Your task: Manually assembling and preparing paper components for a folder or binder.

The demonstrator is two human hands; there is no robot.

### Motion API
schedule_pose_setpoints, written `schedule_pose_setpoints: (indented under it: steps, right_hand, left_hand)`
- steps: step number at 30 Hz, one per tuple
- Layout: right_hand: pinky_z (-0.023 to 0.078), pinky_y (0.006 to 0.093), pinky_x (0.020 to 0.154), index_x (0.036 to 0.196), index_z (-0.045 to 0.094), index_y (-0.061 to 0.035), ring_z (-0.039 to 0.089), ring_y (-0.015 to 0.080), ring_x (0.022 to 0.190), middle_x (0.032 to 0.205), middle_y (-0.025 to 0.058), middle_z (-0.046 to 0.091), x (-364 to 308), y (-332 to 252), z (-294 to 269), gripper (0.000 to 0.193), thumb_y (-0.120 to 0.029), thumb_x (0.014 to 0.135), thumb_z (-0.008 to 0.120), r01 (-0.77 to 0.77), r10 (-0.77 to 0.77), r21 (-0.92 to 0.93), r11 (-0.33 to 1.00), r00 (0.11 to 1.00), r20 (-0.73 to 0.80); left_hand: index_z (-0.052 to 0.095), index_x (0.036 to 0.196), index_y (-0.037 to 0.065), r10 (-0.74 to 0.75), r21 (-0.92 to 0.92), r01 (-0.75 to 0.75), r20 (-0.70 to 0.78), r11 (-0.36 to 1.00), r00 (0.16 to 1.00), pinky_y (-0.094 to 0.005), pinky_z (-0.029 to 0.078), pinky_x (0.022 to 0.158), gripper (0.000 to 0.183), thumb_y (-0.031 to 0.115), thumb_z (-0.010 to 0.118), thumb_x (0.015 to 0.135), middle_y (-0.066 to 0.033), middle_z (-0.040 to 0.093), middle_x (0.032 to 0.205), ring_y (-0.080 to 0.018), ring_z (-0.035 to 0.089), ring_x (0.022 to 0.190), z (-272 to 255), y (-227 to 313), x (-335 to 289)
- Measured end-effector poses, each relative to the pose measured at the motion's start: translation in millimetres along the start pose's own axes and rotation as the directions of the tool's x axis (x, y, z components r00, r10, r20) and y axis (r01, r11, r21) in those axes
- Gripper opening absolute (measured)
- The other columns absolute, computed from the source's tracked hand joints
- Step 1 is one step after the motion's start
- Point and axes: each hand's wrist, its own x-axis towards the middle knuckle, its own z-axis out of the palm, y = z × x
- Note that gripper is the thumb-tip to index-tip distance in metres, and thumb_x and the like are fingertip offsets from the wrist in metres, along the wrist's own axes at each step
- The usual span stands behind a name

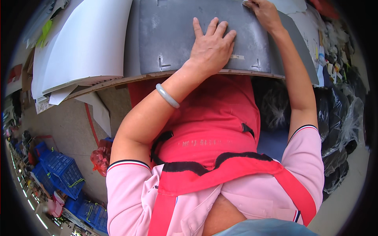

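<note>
A dark grey flat board (169, 35) lies on the table in front of me, with pale scuffs and L-shaped marks near its corners. My left hand (212, 47) rests palm down on it, fingers spread, holding nothing. At the board's far right corner, my right hand (267, 15) is closed in a pinch. A small white edge (247, 3) shows at its fingertips; what kind of thing it is I cannot make out. A short pale strip (237, 57) sits on the board just right of my left wrist.
On the left, a thick stack of large white sheets (86, 43) overhangs the table edge (118, 81). Black plastic bags (334, 118) stand at the right. Blue crates (61, 169) and a red plastic bag (101, 157) are on the floor at the left.
</note>
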Motion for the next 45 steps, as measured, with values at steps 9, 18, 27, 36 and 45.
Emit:
schedule_pose_setpoints:
  steps: [9, 18, 27, 36, 45]
  right_hand:
    - [0.05, 0.0371, 0.058, 0.087, 0.065, 0.0006, 0.061, 0.0208, 0.059, 0.071, 0.0124, 0.064, -6, -4, -6, 0.017, -0.017, 0.086, 0.064, -0.489, 0.488, 0.329, 0.808, 0.868, 0.093]
    - [0.049, 0.0299, 0.052, 0.098, 0.065, -0.0017, 0.06, 0.0123, 0.056, 0.07, 0.0069, 0.066, 19, 12, -17, 0.017, -0.014, 0.087, 0.064, -0.428, 0.421, -0.061, 0.902, 0.835, 0.355]
    - [0.051, 0.0302, 0.056, 0.099, 0.069, -0.0007, 0.063, 0.0126, 0.061, 0.072, 0.0085, 0.067, 37, -49, 5, 0.019, -0.016, 0.088, 0.067, -0.39, 0.336, 0.377, 0.84, 0.92, 0.202]
    - [0.054, 0.0398, 0.075, 0.097, 0.072, 0.001, 0.07, 0.0307, 0.079, 0.087, 0.0209, 0.071, 87, -156, 83, 0.021, -0.018, 0.09, 0.067, 0.076, -0.111, 0.224, 0.972, 0.983, 0.146]
    - [0.054, 0.0438, 0.076, 0.091, 0.072, 0.0009, 0.068, 0.0399, 0.08, 0.084, 0.0236, 0.069, 110, -182, 92, 0.021, -0.019, 0.089, 0.064, 0.223, -0.238, 0.089, 0.971, 0.943, 0.231]
  left_hand:
    - [0.061, 0.128, 0.016, -0.026, 0.059, 0.025, 0.013, 0.998, 1.0, -0.0738, 0.024, 0.107, 0.033, 0.028, 0.058, 0.097, -0.0096, 0.053, 0.137, -0.0323, 0.044, 0.135, 2, 1, -4]
    - [0.061, 0.128, 0.017, -0.026, 0.067, 0.026, 0.009, 0.997, 1.0, -0.0736, 0.024, 0.108, 0.034, 0.029, 0.057, 0.097, -0.0093, 0.053, 0.138, -0.032, 0.044, 0.136, 3, 3, -1]
    - [0.063, 0.125, 0.016, -0.023, 0.058, 0.023, -0.006, 0.998, 1.0, -0.075, 0.023, 0.106, 0.033, 0.029, 0.058, 0.095, -0.0099, 0.054, 0.136, -0.0319, 0.045, 0.134, 4, 5, 0]
    - [0.064, 0.12, 0.006, -0.012, -0.02, 0.012, -0.045, 1.0, 0.999, -0.0807, 0.025, 0.101, 0.036, 0.026, 0.06, 0.091, -0.0169, 0.051, 0.13, -0.0367, 0.042, 0.131, 4, 4, 1]
    - [0.066, 0.121, 0.006, 0.016, -0.018, -0.016, -0.001, 1.0, 1.0, -0.0824, 0.022, 0.101, 0.036, 0.023, 0.058, 0.091, -0.0186, 0.05, 0.133, -0.0387, 0.041, 0.132, 2, 2, 0]
